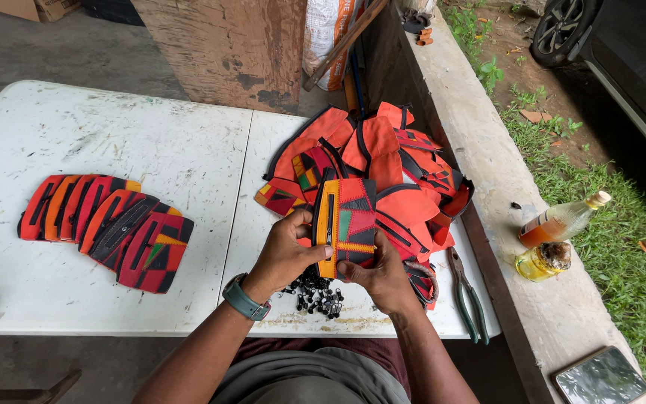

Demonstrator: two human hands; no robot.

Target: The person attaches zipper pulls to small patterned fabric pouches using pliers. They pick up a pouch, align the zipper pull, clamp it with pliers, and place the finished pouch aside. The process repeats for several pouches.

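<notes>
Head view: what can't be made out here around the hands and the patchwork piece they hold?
- Lower edge of the patchwork pouch: covered by the left hand and right hand, so the zipper end is unseen.
- Small black parts on the white table: too small to identify, partly under both hands.
- Orange pile: pieces overlap, count unclear.
- Pliers: one handle tip runs past the table edge.

A dark-screened phone (602, 376) is noted on the concrete ledge (487, 135); a white printed sack (325, 30) leans behind the desk (114, 142).
</notes>
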